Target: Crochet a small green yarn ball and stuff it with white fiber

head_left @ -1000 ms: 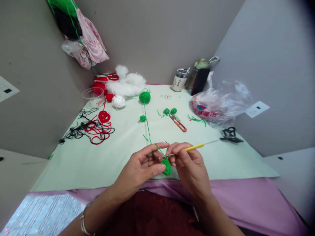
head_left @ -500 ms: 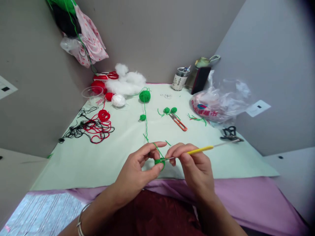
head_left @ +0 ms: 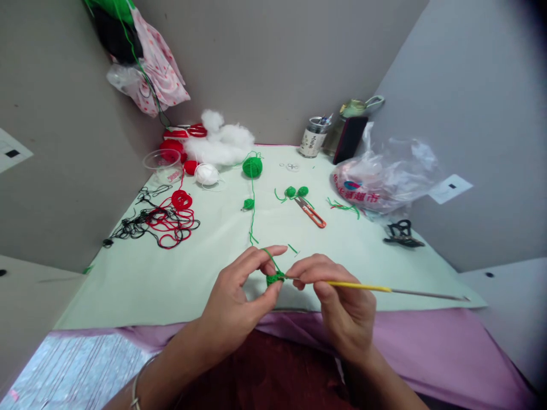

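- Left hand (head_left: pixel 233 302): pinching the green piece (head_left: pixel 274 279), held over the counter (head_left: pixel 162 290) near its front edge.
- Right hand (head_left: pixel 344 299): gripping the yellow hook (head_left: pixel 359 286), one end at the green piece.
- Yarn (head_left: pixel 253 191): runs from the green ball (head_left: pixel 252 167) to the left hand.
- Snips (head_left: pixel 315 216): farther back.

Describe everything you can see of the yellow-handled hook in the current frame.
The yellow-handled hook is a slender tool with a smooth yellow grip and thin, metallic-looking shafts at both ends. The right hand pinches it between thumb and fingers, which hide part of it. It lies nearly level in the picture, dipping slightly rightward. Its left end meets the green crocheted piece held by the left hand; whether it passes through a loop is too small to tell. The longer right shaft ends free.
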Demonstrator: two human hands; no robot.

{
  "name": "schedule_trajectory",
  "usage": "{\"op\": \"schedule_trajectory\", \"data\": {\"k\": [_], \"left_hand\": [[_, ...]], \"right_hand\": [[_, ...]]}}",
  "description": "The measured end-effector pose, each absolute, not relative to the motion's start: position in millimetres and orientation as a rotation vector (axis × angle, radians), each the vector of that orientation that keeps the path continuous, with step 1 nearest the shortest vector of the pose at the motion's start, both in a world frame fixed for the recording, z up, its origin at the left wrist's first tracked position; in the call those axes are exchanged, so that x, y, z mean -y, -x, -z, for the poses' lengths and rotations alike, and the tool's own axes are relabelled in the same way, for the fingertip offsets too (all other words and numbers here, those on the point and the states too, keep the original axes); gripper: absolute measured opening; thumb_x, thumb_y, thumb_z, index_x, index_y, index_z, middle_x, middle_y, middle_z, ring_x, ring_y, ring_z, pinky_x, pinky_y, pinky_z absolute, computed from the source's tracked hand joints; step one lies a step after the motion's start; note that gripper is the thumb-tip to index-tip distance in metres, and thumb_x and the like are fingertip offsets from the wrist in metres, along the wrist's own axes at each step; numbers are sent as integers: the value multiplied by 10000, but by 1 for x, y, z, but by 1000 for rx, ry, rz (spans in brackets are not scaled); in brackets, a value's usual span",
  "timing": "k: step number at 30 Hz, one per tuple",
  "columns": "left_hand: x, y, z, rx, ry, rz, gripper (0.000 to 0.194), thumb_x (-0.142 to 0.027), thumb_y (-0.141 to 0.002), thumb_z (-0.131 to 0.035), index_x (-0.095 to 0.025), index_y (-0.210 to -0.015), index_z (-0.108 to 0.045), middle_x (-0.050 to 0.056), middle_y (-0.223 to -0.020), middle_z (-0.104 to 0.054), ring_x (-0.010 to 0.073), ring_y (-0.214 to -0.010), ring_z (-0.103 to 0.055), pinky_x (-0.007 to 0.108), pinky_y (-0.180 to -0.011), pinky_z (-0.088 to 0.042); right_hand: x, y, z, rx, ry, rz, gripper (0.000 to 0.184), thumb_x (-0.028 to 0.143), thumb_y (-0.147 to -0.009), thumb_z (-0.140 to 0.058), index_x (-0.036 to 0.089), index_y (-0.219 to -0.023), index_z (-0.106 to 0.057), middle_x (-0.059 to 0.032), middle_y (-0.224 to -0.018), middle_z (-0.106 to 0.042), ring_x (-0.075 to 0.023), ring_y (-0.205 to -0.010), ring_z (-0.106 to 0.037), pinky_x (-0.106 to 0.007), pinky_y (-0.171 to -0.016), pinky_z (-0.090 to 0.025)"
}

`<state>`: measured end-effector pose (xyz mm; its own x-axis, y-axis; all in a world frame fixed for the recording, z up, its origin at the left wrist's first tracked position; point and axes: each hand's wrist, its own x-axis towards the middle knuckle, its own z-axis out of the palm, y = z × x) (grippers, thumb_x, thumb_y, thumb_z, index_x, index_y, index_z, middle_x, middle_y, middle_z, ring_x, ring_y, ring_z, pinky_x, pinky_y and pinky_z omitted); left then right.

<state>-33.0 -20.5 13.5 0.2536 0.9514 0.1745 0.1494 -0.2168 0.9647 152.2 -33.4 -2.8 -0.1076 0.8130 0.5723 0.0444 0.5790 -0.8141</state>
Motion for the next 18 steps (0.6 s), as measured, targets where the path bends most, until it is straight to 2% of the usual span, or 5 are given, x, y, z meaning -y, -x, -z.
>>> {"op": "schedule_trajectory", "data": {"k": [4,8,12,18], "left_hand": [[21,34,-12,-1057,-1649,-1076,385,-157,-907,-653,-189,-1286,-712,28,-938,-641,176,-961,-646,325,-976,-488],[20,34,-13,-1054,-1644,-1103,398,-157,-908,-656,-186,-1301,-710,23,-925,-635,167,-944,-643,315,-968,-490],[21,35,-15,-1024,-1470,-1088,395,-160,-873,-704,-218,-1263,-738,7,-905,-634,157,-923,-634,304,-966,-495],[20,37,-15,-897,-1185,-993,385,-196,-852,-754,-241,-1235,-758,12,-912,-677,161,-937,-643,294,-935,-518]], "right_hand": [[34,-153,0,1640,748,-672,203,157,-1046,-554,239,-1089,-735,-52,-991,-765,-186,-944,-697,-332,-797,-547],[33,-153,-4,1676,746,-638,204,168,-1043,-558,236,-1086,-746,-69,-974,-773,-206,-909,-710,-353,-761,-558],[32,-152,0,1561,741,-765,207,219,-1060,-546,247,-1058,-750,-64,-944,-765,-211,-879,-700,-364,-755,-549],[27,-148,6,1272,664,-1028,183,290,-1059,-572,252,-1008,-744,-45,-916,-750,-174,-766,-659,-320,-686,-531]]}}
